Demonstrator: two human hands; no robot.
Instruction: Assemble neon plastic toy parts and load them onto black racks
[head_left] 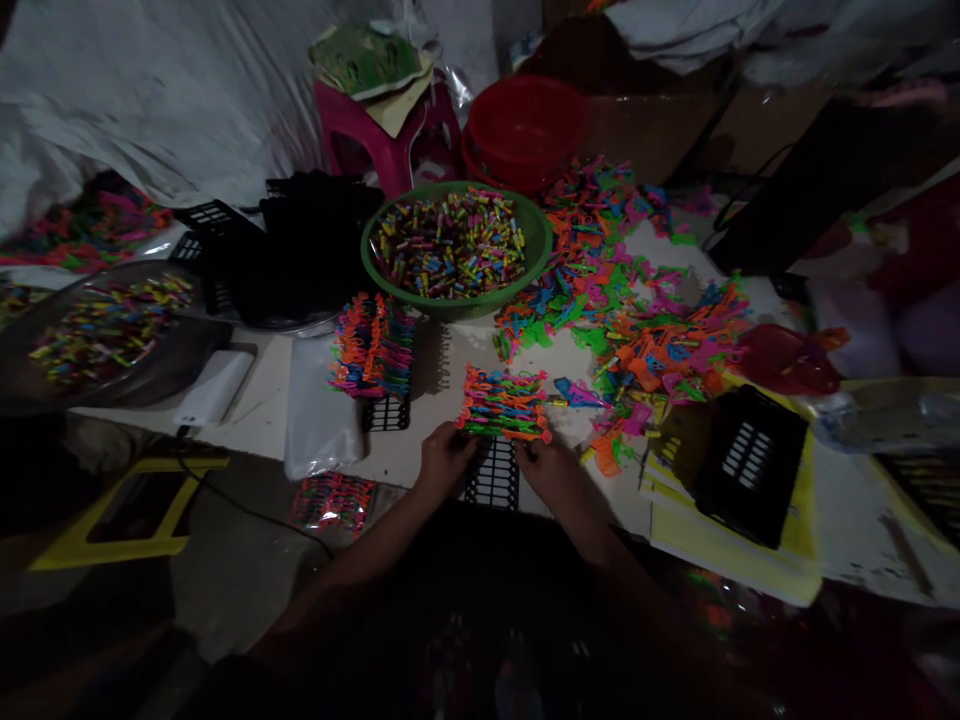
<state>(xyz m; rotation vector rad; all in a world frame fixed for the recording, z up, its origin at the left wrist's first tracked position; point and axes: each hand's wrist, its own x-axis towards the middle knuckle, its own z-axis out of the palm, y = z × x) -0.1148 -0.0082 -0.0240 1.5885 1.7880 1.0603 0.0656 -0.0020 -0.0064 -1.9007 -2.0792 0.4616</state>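
A black slotted plastic rack lies on the table in front of me. Small colourful plastic toys are lined up in rows across its far part, and its near part is bare. At the left end of the nearest row, my left hand has its fingers curled closed. My right hand is closed near the right end of that row, thumb and fingers together. Both hands seem to pinch the nearest toy, though the dim light hides the exact contact. Left of them, a second rack carries a full stack of similar toys.
A green basin of small colourful pieces stands behind the racks. Loose toys are heaped to the right. A black tray rests on yellow sheets. Clear plastic bags and a white power bank lie left.
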